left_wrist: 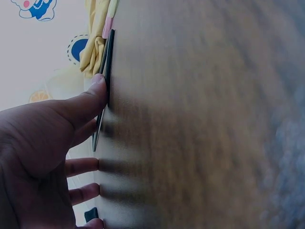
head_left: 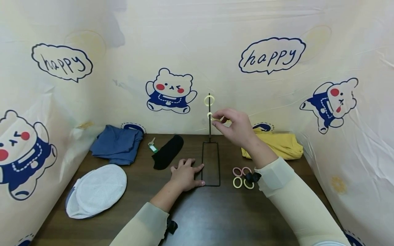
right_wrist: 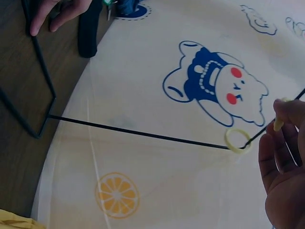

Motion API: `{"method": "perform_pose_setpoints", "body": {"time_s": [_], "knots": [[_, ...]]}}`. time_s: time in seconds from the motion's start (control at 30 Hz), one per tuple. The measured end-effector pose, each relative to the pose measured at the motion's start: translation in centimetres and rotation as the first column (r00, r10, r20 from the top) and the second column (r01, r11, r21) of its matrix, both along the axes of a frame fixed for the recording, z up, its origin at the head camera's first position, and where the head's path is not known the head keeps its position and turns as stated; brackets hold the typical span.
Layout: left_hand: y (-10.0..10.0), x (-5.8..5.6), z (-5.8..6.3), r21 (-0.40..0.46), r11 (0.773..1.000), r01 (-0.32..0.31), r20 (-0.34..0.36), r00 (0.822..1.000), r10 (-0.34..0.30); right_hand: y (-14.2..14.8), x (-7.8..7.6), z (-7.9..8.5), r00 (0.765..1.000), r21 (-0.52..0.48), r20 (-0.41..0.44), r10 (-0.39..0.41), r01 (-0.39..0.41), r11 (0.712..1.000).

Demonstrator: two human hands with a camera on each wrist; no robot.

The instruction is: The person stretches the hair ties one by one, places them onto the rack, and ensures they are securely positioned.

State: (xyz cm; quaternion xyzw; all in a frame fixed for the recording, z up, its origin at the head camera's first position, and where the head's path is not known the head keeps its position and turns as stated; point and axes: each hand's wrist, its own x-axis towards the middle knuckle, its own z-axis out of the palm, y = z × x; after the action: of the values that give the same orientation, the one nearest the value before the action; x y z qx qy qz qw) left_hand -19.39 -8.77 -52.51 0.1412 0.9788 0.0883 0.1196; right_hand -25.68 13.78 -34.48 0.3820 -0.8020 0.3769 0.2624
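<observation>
A black wire stand (head_left: 220, 164) has a flat rectangular base on the table and a thin upright rod that bends at its top. One pale yellow ring (right_wrist: 237, 130) hangs on the rod near the bend. Between thumb and fingers, my right hand (head_left: 238, 128) pinches another pale yellow ring (head_left: 210, 115) at the rod's free arm; fingers partly hide it, so I cannot tell whether it is threaded. My left hand (head_left: 183, 176) lies spread at the base's left side, its thumb and index finger touching the bar and other fingertips resting on the table.
Several pink and yellow loose rings (head_left: 237, 182) lie right of the stand, below a folded yellow cloth (head_left: 277, 145). To the left are a black sock-like item (head_left: 167, 152), a key with a green tag (head_left: 152, 147), folded blue cloth (head_left: 117, 145) and a white mesh-textured item (head_left: 100, 189).
</observation>
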Motion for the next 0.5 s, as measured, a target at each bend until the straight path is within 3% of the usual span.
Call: {"method": "perform_pose_setpoints", "body": {"time_s": [0.27, 0.5], "knots": [[0.0, 0.1, 0.2, 0.013, 1.0, -0.001, 0.012, 1.0, 0.001, -0.8, -2.0, -0.7, 0.989, -0.073, 0.128, -0.079, 0.089, 0.993], [0.0, 0.1, 0.5, 0.02, 1.0, 0.0, 0.014, 1.0, 0.0, -1.4, -3.8, -1.0, 0.962, -0.13, 0.233, -0.141, 0.175, 0.976]]}}
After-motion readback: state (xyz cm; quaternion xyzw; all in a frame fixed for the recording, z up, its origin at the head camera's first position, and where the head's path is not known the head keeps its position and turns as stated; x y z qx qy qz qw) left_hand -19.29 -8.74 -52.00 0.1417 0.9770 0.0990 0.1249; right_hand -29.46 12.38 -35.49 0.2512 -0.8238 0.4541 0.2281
